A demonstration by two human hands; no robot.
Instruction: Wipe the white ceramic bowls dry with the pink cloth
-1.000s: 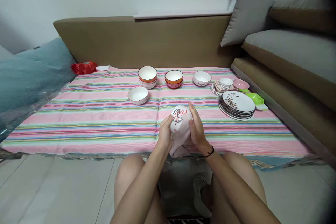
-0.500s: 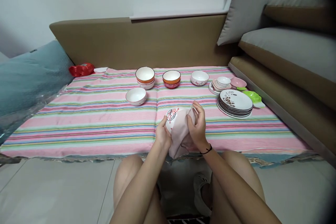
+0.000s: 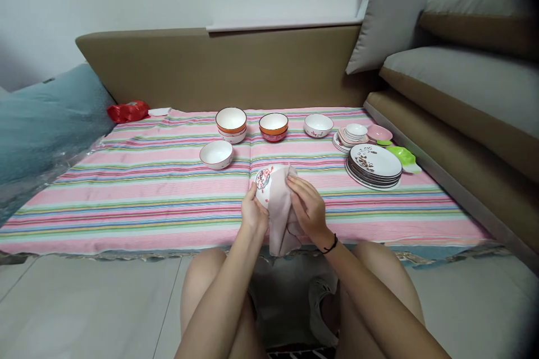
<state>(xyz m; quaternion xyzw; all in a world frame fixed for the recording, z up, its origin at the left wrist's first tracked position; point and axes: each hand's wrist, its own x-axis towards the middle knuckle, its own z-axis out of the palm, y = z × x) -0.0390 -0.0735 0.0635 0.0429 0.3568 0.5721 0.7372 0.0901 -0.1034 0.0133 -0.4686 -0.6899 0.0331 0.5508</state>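
Moved in last sec.: white dish [image 3: 263,182] w/ red-and-dark print has gone somewhat to the left, & the R hand [image 3: 309,207] now lies w/ its fingers on the pinkish cloth [image 3: 279,202], no longer at the dish's right edge.
Dish: held up over the near part of the striped blanket [image 3: 126,190], btwn both hands; the print shows on its left side, the cloth covers its right side, so full shape I cannot tell.
L hand [image 3: 254,214]: partly closed, has hold of the dish; thumb at left edge, other fingers curved below.
R hand fingers: close together, half bent, holding the cloth against the dish; the fingertips are near the top edge.
Cloth: drapes over the dish & hangs in folds below, btwn the two wrists.
R wrist: thin black band [image 3: 331,244] around it.
Bowls behind: one white bowl [image 3: 216,155] nearest; farther back, orange-rimmed stack [image 3: 231,126], red-and-orange stack [image 3: 273,128], flowered bowl [image 3: 319,126], all upright, apart from each other.
Right side: plate stack [image 3: 376,161], small white dishes [image 3: 356,132] stacked, pink bowl [image 3: 380,133], green dish [image 3: 402,157].
Far left corner: red packet [image 3: 128,111] near the blue cushion [image 3: 54,118].
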